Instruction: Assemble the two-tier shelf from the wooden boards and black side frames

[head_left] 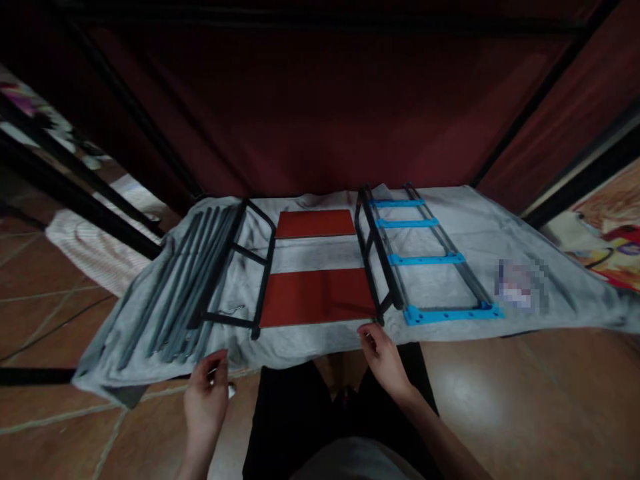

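The left hand (206,390) is loosely curled at the cloth's front edge, with a gap between thumb and fingers and nothing in it, just beside the near ends of the gray poles (167,293). The right hand (383,357) is by the near right corner of the larger red board (317,297), fingers bent (whether they touch or pinch anything, I cannot tell). That board and a smaller red board (315,224) lie between the left black frame (250,253) and right black frame (381,253) on the gray cloth (295,350); a blue-barred rack (427,259) lies farther right.
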Demonstrator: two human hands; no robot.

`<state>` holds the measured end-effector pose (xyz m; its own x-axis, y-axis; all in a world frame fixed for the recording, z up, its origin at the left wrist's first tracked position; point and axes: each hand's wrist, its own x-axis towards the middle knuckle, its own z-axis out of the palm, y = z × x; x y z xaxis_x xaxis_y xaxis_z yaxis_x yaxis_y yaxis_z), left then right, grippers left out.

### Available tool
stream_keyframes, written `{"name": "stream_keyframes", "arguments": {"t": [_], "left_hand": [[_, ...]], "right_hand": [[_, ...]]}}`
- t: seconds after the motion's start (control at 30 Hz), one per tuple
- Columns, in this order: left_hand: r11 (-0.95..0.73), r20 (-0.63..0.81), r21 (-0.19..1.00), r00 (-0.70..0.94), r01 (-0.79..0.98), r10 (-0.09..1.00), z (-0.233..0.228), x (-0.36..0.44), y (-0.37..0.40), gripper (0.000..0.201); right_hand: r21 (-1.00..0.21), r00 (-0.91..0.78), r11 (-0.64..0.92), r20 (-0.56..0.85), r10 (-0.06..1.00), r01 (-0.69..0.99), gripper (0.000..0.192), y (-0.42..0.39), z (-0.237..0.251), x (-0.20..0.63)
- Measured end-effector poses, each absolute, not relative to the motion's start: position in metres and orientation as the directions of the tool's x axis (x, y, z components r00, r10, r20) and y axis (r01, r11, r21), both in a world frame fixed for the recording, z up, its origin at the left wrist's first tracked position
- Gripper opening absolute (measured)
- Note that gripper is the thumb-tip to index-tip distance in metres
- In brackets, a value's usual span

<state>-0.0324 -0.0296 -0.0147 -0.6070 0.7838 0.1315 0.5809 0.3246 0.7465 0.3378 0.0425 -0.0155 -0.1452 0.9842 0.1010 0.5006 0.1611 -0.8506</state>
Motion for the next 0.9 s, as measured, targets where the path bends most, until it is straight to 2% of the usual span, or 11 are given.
{"name": "stream_keyframes", "arguments": {"t": [0.07, 0.17, 0.37, 0.5, 0.63, 0.73, 0.9], "left_hand": [[0.331, 0.141, 0.768, -0.649, 0.549, 0.748, -0.015, -0.052, -0.026, 0.04], [0.295, 0.123, 0.796, -0.619, 0.528, 0.776, -0.018, -0.059, -0.003, 0.044], [0.2, 0.134, 0.818, -0.518, 0.539, 0.845, -0.022, -0.036, 0.03, 0.03], [0.136, 0.145, 0.851, -0.476, 0.508, 0.868, -0.019, -0.024, 0.027, 0.031], [0.042, 0.196, 0.869, -0.42, 0.493, 0.886, -0.016, -0.02, 0.024, 0.026], [0.045, 0.215, 0.859, -0.44, 0.509, 0.872, -0.018, -0.025, 0.026, 0.022], [0.109, 0.188, 0.783, -0.4, 0.613, 0.897, -0.028, -0.037, 0.031, 0.022]], "right_hand": [[-0.859, -0.241, 0.215, 0.111, 0.964, 0.465, 0.019, 0.045, -0.011, 0.304], [-0.853, -0.369, 0.306, 0.146, 0.918, 0.423, 0.023, 0.057, -0.003, 0.248], [-0.795, -0.588, 0.49, 0.216, 0.78, 0.358, 0.034, 0.084, 0.013, 0.158], [-0.754, -0.647, 0.543, 0.211, 0.733, 0.37, 0.036, 0.088, 0.016, 0.116], [-0.748, -0.623, 0.521, 0.188, 0.759, 0.41, 0.031, 0.089, 0.02, 0.09], [-0.723, -0.633, 0.503, 0.117, 0.765, 0.474, 0.02, 0.095, 0.025, 0.086], [-0.679, -0.707, 0.55, 0.065, 0.704, 0.486, 0.022, 0.106, 0.035, 0.092]]}}
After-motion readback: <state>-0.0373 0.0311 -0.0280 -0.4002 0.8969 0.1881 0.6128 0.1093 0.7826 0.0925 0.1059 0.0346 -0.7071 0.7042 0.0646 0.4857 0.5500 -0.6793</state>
